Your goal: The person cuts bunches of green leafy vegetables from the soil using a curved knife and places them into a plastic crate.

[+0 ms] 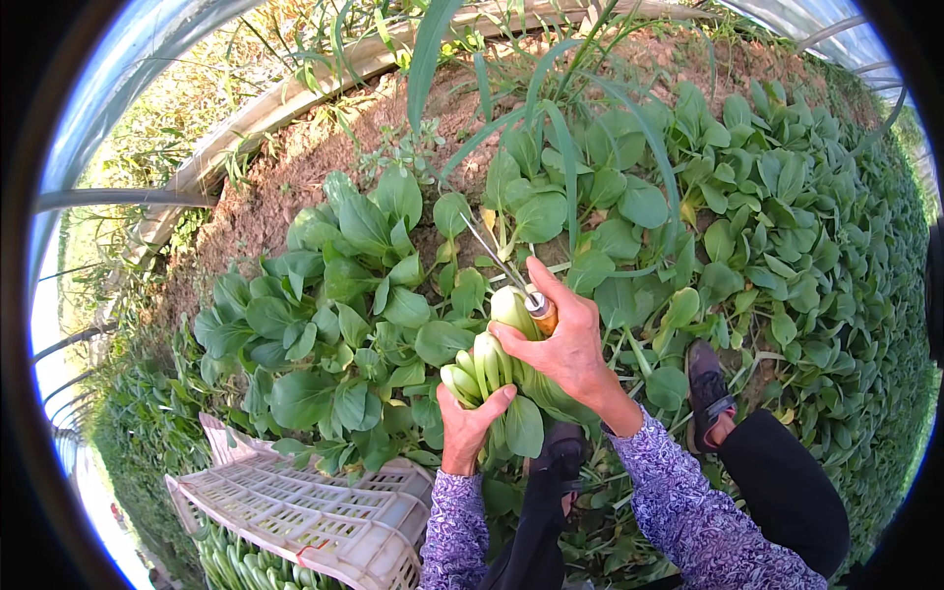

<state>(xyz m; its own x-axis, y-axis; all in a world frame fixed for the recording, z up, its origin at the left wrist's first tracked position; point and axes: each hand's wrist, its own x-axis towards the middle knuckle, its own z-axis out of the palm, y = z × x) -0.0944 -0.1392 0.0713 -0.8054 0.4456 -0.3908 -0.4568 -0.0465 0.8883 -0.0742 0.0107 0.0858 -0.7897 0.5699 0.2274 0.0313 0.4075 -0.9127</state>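
Note:
My left hand (472, 424) is closed around the pale stalks of several bok choy heads (479, 369), their leaves hanging down beneath it. Just above and to the right, my right hand (568, 335) grips the wooden handle of a small harvesting blade (544, 313) together with another pale bok choy head (512, 310). The thin metal blade points up and to the left, over low leaves. Part of the handle and the lower stalks is hidden by my fingers.
Growing bok choy (369, 243) surrounds my hands and feet. A white plastic crate (317, 509) stands at the lower left, beside packed cut bok choy (251, 560). Long grass blades (564, 147) hang above. Bare soil (243, 199) and a curved greenhouse edge (273, 114) lie beyond. My shoes (708, 391) are among the plants.

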